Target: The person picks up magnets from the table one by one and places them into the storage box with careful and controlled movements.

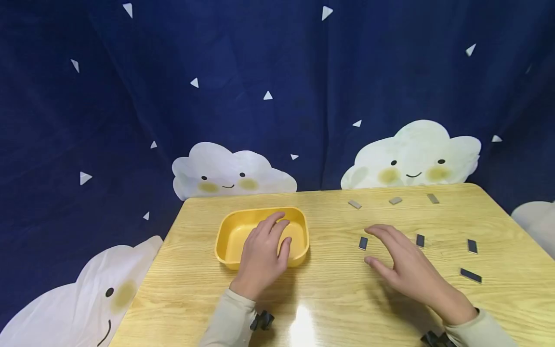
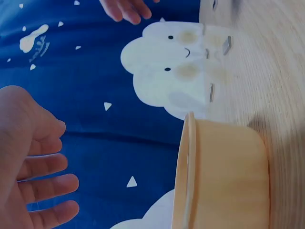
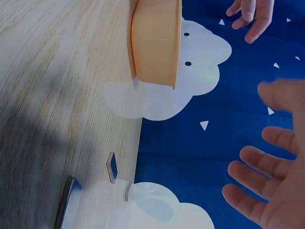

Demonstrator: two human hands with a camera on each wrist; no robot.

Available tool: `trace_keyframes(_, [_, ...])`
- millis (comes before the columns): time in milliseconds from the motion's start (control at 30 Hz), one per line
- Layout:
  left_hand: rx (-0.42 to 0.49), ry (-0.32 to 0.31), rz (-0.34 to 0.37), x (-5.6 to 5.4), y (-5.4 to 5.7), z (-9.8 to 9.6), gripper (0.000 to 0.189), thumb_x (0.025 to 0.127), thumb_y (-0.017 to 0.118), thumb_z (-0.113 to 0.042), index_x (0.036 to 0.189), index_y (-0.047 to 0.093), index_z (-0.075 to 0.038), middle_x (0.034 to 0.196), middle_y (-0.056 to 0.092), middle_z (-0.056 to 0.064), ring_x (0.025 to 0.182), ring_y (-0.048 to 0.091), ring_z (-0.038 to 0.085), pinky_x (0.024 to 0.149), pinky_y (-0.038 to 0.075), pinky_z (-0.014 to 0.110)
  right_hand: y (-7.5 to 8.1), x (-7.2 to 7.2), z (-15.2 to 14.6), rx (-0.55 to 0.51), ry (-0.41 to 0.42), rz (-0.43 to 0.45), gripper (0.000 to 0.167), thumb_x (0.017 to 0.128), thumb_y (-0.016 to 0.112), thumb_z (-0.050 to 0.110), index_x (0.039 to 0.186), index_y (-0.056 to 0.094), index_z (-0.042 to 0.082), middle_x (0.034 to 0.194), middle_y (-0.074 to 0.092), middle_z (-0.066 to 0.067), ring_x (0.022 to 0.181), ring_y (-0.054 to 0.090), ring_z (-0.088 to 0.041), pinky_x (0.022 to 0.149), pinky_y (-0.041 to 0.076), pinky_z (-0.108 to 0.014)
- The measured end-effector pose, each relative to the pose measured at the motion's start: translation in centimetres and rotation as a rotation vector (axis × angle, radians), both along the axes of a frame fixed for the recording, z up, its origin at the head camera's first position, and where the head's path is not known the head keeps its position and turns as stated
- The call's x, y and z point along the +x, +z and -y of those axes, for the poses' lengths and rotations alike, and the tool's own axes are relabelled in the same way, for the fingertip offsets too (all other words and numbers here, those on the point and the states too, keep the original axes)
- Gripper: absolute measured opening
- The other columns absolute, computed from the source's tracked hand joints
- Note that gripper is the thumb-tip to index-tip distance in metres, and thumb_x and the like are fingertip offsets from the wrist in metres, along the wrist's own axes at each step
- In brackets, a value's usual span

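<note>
My left hand (image 1: 262, 258) hovers above a yellow plastic basin (image 1: 233, 237), fingers loosely bent and holding nothing. In the left wrist view, the fingers (image 2: 50, 183) are spread apart, clear of the basin wall (image 2: 231, 171). Over the table to the right, my right hand (image 1: 405, 267) is held in the air with thumb and fingers apart, nothing in its grasp. Closest to its fingertips lies a small dark flat rectangular piece (image 1: 363, 243). Another dark piece (image 1: 420, 240) lies just beyond the hand.
More dark pieces lie at the right, one upright in view (image 1: 472, 246) and one slanted (image 1: 470, 275). Along the back edge are three greyish pieces (image 1: 395, 200). The wooden table (image 1: 173, 294) meets a blue curtain (image 1: 243, 120) with cloud prints.
</note>
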State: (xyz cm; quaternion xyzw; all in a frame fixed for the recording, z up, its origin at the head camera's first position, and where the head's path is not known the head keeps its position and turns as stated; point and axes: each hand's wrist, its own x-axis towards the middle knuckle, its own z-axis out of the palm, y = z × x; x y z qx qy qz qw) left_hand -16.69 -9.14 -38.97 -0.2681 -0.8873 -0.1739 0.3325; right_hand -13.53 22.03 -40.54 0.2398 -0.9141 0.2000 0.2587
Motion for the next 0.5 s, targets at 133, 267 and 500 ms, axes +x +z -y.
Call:
trace_keyframes(133, [0.020,0.005,-0.024,0.0,-0.2,0.6,0.025,0.087,0.069,-0.013,0.112,0.069,-0.009,0.120,0.067,0.005,0.107,0.066,0.023,0.085,0.058,0.037,0.0,0.1,-0.2,-0.011,0.017,0.012,0.063,0.076,0.084,0.019,0.132,0.057,0.012,0.127,0.061,-0.002,0.117,0.059,-0.021,0.094,0.045,-0.038])
trace_keyframes(267, [0.032,0.006,-0.041,-0.1,-0.4,0.9,0.024,0.085,0.071,-0.011,0.109,0.070,-0.009,0.115,0.069,0.004,0.104,0.066,0.023,0.083,0.058,0.036,0.1,0.2,-0.4,-0.007,0.029,0.017,0.062,0.077,0.084,0.019,0.132,0.057,0.014,0.127,0.061,0.000,0.116,0.059,-0.019,0.094,0.045,-0.036])
trace_keyframes(500, [0.047,0.003,-0.046,-0.3,-0.4,1.3,0.023,0.085,0.071,-0.011,0.108,0.071,-0.007,0.110,0.071,0.006,0.101,0.067,0.024,0.084,0.058,0.039,-0.1,0.4,-0.7,0.000,0.008,0.028,0.058,0.077,0.083,0.019,0.130,0.059,0.014,0.128,0.060,-0.001,0.115,0.059,-0.021,0.091,0.048,-0.042])
